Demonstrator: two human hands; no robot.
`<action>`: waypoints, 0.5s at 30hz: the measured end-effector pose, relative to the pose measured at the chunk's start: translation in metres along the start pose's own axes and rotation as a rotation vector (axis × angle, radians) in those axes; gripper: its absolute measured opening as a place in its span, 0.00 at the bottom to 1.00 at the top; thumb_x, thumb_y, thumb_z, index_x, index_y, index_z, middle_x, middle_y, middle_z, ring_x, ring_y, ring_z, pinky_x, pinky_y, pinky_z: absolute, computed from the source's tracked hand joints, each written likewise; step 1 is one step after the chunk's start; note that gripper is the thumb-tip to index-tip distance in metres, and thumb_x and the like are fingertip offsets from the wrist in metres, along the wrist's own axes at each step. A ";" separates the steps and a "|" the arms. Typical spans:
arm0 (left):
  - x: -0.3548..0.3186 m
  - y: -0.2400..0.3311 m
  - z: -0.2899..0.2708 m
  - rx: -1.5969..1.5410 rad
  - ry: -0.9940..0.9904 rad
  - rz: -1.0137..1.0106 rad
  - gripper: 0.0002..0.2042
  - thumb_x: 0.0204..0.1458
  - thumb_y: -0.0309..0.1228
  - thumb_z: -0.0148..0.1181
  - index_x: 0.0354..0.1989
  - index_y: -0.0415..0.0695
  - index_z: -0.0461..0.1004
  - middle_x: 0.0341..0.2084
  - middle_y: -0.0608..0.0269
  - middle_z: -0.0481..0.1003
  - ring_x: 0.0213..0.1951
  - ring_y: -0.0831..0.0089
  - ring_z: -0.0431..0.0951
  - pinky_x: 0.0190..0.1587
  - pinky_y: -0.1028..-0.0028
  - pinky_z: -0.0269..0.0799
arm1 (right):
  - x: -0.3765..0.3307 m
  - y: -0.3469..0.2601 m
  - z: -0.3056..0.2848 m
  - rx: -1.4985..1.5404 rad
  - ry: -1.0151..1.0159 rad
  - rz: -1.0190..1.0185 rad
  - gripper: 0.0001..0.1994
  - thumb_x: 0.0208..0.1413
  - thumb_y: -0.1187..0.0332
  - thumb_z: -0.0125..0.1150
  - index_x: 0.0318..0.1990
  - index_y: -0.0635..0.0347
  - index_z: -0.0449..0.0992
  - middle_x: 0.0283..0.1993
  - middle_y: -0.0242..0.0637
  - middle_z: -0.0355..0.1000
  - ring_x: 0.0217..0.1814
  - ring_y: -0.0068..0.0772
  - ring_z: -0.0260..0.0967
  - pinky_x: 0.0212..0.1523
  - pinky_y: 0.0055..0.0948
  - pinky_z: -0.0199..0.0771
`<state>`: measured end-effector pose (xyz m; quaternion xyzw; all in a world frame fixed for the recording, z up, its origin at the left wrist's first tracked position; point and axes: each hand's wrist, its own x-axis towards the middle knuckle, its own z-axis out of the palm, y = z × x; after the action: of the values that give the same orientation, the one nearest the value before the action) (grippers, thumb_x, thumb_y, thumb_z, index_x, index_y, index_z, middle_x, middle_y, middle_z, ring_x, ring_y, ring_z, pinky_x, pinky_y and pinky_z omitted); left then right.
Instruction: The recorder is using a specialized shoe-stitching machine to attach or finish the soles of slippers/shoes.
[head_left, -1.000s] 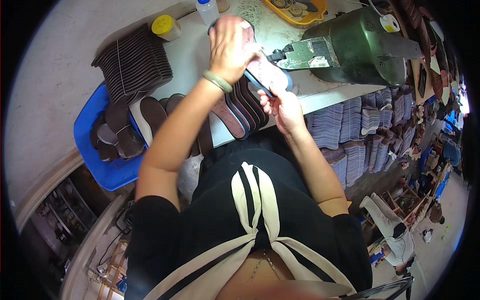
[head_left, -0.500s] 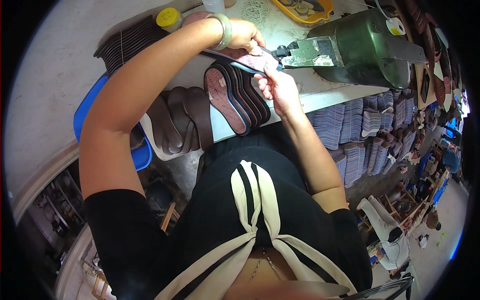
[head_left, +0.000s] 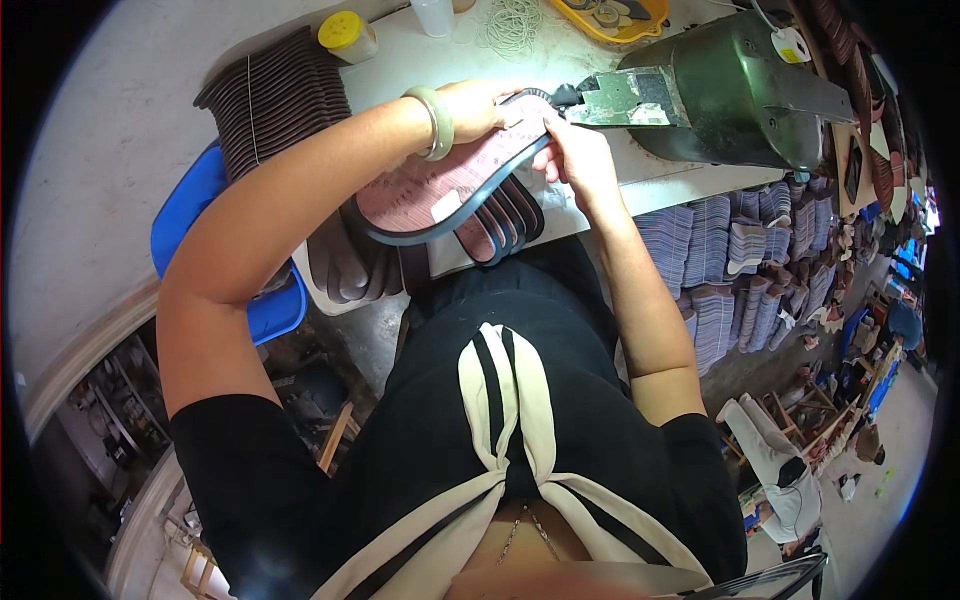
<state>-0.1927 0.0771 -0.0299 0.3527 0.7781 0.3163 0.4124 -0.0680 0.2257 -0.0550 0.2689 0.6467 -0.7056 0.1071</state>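
Note:
A pink-topped shoe sole (head_left: 425,195) with a dark blue-black rim lies tilted under the bright light, its narrower end at the black working tip (head_left: 567,97) of a green machine (head_left: 735,95). My left hand (head_left: 478,107), with a pale bangle on its wrist, is closed on the sole's far edge, some fingers hidden. With thumb and fingers my right hand (head_left: 582,160) pinches the near edge beside the machine's tip. Below the held sole, several similar soles (head_left: 505,225) stand in a row, partly covered by it.
Tied dark soles (head_left: 275,100) are stacked at left, beside a blue bin (head_left: 278,318). Brown sole pieces (head_left: 345,265) lie at the table's near edge. A yellow-lidded jar (head_left: 345,38), tangled cord (head_left: 512,28) and yellow tray (head_left: 610,20) sit at the back. Bundled soles (head_left: 700,240) fill the right.
The sole has turned, its wide end swinging toward me and over the row of soles. My left hand has lowered slightly at the wrist; my right hand has shifted a little right.

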 end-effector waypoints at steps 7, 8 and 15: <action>-0.007 0.001 0.029 -0.256 0.215 -0.074 0.24 0.52 0.23 0.50 0.59 0.41 0.59 0.34 0.55 0.74 0.35 0.74 0.73 0.38 0.77 0.71 | -0.001 0.010 0.001 -0.056 0.052 -0.176 0.16 0.58 0.63 0.51 0.24 0.65 0.73 0.16 0.34 0.69 0.12 0.17 0.58 0.15 0.19 0.54; -0.006 0.001 0.033 -0.287 0.245 -0.084 0.24 0.52 0.23 0.51 0.59 0.40 0.58 0.31 0.55 0.73 0.31 0.75 0.73 0.34 0.77 0.72 | -0.003 0.011 -0.001 -0.137 0.066 -0.226 0.15 0.58 0.64 0.51 0.24 0.66 0.73 0.16 0.34 0.68 0.12 0.19 0.58 0.15 0.21 0.55; -0.006 0.019 0.042 -0.456 0.296 -0.353 0.28 0.50 0.30 0.54 0.59 0.35 0.51 0.22 0.59 0.72 0.16 0.76 0.70 0.19 0.77 0.68 | -0.059 0.076 -0.046 0.259 -0.217 0.078 0.16 0.56 0.62 0.53 0.43 0.67 0.73 0.35 0.40 0.74 0.38 0.30 0.71 0.38 0.30 0.70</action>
<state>-0.1485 0.0913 -0.0324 0.0611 0.7877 0.4541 0.4117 0.0301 0.2476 -0.0898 0.2279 0.5239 -0.8033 0.1681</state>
